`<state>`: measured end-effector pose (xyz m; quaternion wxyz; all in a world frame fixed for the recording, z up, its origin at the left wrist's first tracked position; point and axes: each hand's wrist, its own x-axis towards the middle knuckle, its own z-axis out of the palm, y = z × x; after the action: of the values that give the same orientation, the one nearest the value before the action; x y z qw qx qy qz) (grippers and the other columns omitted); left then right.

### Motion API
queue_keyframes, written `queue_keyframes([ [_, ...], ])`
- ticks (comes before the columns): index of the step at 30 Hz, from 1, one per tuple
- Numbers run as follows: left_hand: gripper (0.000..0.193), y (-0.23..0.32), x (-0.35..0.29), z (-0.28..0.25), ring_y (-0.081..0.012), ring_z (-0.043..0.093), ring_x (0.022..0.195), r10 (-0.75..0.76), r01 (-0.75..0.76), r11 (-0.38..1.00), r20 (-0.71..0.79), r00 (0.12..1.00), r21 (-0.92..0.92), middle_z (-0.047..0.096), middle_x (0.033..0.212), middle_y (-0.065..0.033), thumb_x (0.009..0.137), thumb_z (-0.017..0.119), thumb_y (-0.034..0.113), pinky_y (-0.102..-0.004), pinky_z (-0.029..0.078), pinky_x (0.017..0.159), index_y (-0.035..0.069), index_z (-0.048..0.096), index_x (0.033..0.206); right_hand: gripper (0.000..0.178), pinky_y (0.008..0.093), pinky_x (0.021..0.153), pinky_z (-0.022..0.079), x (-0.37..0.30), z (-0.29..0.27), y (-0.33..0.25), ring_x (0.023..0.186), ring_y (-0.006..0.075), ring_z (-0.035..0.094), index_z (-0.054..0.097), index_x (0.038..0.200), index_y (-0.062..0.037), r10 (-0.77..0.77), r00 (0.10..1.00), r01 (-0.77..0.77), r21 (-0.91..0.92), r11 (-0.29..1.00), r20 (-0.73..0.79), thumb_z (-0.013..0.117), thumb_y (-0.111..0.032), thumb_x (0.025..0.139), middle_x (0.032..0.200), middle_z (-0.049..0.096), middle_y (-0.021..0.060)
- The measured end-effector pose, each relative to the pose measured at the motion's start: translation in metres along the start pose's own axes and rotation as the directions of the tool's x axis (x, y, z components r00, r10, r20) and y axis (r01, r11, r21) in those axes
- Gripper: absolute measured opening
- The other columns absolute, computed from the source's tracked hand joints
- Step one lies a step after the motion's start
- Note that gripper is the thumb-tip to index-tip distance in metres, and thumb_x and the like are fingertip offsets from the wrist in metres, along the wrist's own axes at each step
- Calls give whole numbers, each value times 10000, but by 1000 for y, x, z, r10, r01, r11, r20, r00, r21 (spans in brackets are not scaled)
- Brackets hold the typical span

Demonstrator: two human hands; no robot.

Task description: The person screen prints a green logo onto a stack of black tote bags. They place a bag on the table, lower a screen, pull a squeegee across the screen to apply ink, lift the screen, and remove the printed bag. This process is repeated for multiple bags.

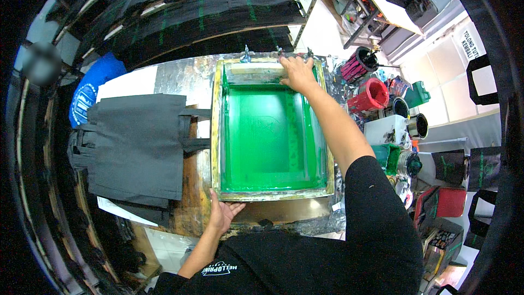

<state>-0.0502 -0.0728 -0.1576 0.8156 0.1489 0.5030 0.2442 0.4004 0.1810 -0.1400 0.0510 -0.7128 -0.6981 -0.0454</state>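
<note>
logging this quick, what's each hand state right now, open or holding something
Left hand: open, fingers spread at near left corner of the screen-printing frame.
Right hand: fingers bent at the frame's far end; whether gripping cannot be told.

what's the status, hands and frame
Left hand at near-left corner of frame. Right hand at its far end. Mesh green inside. Bag handles close on left.

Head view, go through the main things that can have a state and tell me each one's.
Frame, stained
Green panel inside it, glossy, coated
Left hand, fingers spread at the frame's near left corner
Right hand, fingers bent at its far right corner
Dark bags, stacked flat
Red container, open-topped
Pink-streaked container, open-topped
</note>
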Motion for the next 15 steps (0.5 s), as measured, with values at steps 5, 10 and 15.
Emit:
queue_keyframes([
  [5,1111,15,14,-35,-377,748,1044,-371,352,892,17,928,284,726,1130,-304,939,244,921,-476,619,922,-66,614,1292,745,617,988,385,8,-22,-6,1227,295,603,585,1394,-186,10,998,-11,16,1000,59,929,-318,747,1222,659,48],
  [10,706,112,25,36,-240,729,690,-32,-106,394,129,991,913,745,791,-151,1009,597,686,-382,581,620,-12,695,961,698,606,1019,389,-7,-23,-6,1211,280,601,597,1368,-194,4,995,-6,-21,1000,-102,913,-274,751,1218,650,48],
  [15,606,202,118,130,-352,620,1107,676,-488,-422,624,392,764,670,1149,-195,890,802,557,-462,487,958,10,687,1123,654,601,1013,410,-13,2,-10,1198,260,600,602,1338,-204,0,989,-16,-113,993,-147,898,-255,757,1203,642,42],
])
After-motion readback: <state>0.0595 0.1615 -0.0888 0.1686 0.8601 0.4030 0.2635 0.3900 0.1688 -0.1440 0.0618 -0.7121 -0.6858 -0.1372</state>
